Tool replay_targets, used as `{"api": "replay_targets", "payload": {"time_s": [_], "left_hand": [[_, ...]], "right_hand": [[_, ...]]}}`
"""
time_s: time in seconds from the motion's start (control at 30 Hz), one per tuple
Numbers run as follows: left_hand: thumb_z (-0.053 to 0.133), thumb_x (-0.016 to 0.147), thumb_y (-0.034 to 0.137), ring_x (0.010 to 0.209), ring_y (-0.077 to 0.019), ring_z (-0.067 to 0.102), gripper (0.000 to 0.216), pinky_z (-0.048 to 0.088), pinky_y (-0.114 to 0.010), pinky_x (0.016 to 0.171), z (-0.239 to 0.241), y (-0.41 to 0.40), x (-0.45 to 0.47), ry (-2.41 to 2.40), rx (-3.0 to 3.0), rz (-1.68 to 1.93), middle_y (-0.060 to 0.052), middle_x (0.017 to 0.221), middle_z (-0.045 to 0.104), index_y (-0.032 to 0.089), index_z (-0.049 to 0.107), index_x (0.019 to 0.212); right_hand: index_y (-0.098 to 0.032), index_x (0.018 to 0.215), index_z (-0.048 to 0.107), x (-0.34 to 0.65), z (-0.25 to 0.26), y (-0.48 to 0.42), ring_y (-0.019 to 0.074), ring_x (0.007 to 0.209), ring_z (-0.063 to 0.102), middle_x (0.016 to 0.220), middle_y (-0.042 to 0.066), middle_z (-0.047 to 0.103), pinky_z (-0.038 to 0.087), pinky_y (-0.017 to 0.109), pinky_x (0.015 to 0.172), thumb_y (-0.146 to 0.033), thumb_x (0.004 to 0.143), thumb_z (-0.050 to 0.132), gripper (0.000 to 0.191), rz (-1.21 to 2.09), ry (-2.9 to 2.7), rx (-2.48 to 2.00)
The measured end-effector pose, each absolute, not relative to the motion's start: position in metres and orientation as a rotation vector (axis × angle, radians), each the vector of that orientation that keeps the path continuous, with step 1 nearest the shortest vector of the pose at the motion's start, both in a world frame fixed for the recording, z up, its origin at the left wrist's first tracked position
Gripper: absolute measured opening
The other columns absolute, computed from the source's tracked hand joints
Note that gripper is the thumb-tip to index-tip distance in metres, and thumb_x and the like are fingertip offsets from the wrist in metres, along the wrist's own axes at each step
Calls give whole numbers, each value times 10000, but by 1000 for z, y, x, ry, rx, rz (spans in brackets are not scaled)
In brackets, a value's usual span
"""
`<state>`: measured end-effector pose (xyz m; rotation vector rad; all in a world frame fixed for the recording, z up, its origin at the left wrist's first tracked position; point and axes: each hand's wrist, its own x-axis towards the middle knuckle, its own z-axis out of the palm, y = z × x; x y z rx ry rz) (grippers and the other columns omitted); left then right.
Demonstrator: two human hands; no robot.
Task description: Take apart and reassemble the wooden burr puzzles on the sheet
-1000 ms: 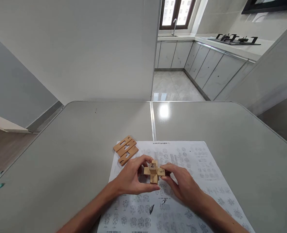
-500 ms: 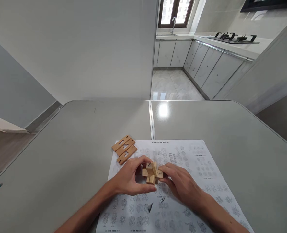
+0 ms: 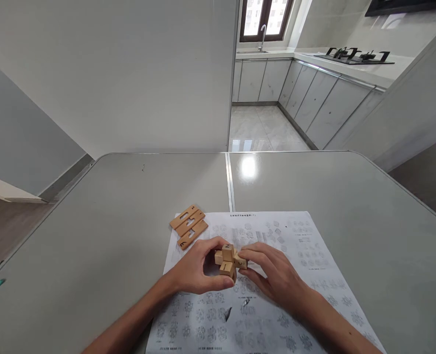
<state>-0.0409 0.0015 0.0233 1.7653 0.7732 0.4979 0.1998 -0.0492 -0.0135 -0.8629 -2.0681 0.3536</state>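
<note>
Over the surface (image 3: 103, 236), well off its far edge, left hand (image 3: 198, 270) and my right hand (image 3: 277, 270) grip wooden block cluster (image 3: 228, 254), likely light, stiff, best pinched by block ends

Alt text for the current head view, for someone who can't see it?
A person's left hand and right hand hold a numbered, cross-shaped wooden block assembly over a printed sheet on a grey table. Three flat slotted wooden pieces lie at the sheet's far left corner.

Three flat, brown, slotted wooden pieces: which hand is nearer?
Left. The left hand is just on the near side of the flat pieces; the right hand is farther off, rightward, beyond the pale wooden block puzzle.
</note>
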Motion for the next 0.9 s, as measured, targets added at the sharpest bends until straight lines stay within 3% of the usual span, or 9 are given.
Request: {"api": "replay_targets", "payload": {"time_s": [0.1,0.2,0.4,0.67,0.9], "left_hand": [[768,775,614,743,-163,511,521,386,-281,671,22,2,-41,792,1814,495,-16,864,629,178,659,1038],[794,750,604,733,-163,513,524,389,-275,659,19,1,-41,800,1866,500,-10,850,631,185,665,1037],[851,716,558,736,-163,555,508,418,-272,684,20,-1,-38,801,1880,524,-3,856,660,194,663,1018],[840,712,553,718,-147,486,499,382,-269,653,20,-1,-36,827,1852,555,15,812,594,191,614,970],[835,725,528,696,-138,472,476,375,-268,654,19,-2,-35,810,1862,581,30,789,563,200,586,964]], "right_hand": [[-246,1527,415,200,-11,-50,331,1227,672,1332,167,639,629,495,973,-386,977,735,652,397,-2068,-889],[-250,1612,333,197,-10,-49,343,1296,619,1416,186,553,618,510,1009,-386,956,765,797,397,-2109,-878],[-257,1570,426,192,-10,-49,312,1282,608,1428,185,526,625,446,957,-222,988,718,652,324,-2133,-866],[-221,1603,369,191,-5,-49,301,1327,624,1414,160,659,562,494,1090,-158,1003,682,680,334,-2130,-779],[-208,1581,401,190,-2,-48,292,1277,668,1360,154,703,583,470,1045,-156,1006,677,639,310,-2106,-776]]}}
